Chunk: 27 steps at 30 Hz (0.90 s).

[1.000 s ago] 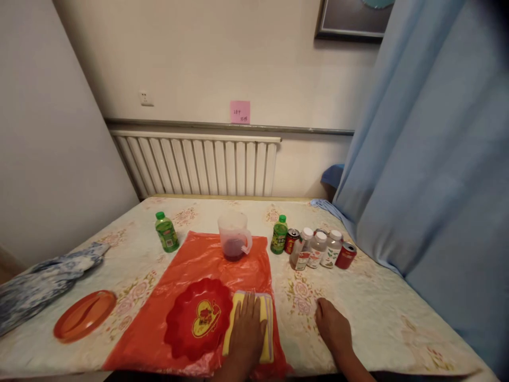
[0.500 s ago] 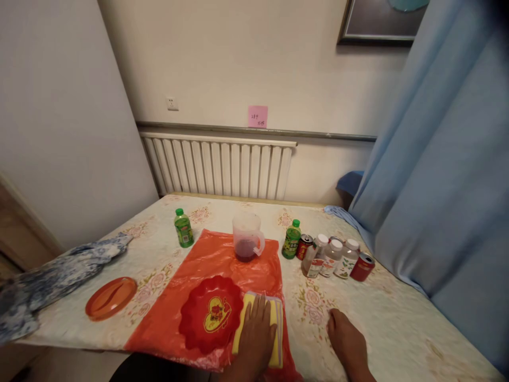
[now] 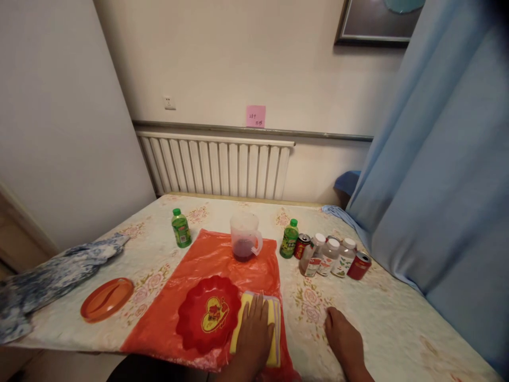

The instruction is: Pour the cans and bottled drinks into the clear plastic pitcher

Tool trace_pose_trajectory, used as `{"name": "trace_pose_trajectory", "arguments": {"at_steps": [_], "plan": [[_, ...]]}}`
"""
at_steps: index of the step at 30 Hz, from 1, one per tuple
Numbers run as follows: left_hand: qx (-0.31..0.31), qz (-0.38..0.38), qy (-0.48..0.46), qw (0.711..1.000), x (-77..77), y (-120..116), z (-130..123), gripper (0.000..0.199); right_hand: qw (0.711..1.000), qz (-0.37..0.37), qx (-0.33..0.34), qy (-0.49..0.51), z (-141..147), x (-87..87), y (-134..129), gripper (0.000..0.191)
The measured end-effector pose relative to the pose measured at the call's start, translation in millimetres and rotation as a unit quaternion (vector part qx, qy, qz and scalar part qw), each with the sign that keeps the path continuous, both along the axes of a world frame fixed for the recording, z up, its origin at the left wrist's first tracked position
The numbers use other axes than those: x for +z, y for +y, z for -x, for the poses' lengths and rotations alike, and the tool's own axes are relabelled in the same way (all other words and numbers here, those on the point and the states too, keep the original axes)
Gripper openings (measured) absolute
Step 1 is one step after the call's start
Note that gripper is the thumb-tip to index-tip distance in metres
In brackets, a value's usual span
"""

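1. Our left hand (image 3: 254, 331) lies flat, fingers spread, on the yellow cloth (image 3: 274, 323) beside the red plate (image 3: 207, 318).
2. Our right hand (image 3: 344, 342) rests open on the surface (image 3: 397, 323), holding nothing.

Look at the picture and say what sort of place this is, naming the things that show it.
Probably a room in a home: a table with a floral cloth stands against a wall with a white radiator, a framed picture hangs above, and a blue curtain falls at the right.
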<state>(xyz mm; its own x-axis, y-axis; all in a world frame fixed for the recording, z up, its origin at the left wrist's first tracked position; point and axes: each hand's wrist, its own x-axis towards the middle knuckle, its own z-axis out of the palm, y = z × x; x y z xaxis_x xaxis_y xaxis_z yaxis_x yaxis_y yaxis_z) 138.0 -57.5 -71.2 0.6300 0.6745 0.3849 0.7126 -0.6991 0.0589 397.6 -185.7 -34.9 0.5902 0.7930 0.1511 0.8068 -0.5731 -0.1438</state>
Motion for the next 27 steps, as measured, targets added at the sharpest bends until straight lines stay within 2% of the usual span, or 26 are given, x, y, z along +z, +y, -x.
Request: {"name": "trace_pose_trajectory", "arguments": {"at_steps": [7, 20, 27], "plan": [[-0.005, -0.007, 0.000, 1.000, 2.2, 0.7, 0.7, 0.053, 1.000, -0.004, 0.002, -0.002, 0.4, 0.6, -0.1, 0.031], [-0.004, 0.036, 0.004, 0.999, 10.1, -1.2, -0.2, 0.056, 1.000, 0.003, -0.005, 0.014, 0.2, -0.2, -0.5, 0.032], [0.001, 0.026, -0.011, 1.000, 2.4, -0.4, 0.1, 0.053, 1.000, 0.005, 0.000, 0.017, 0.0, 1.6, 0.8, 0.034]]}}
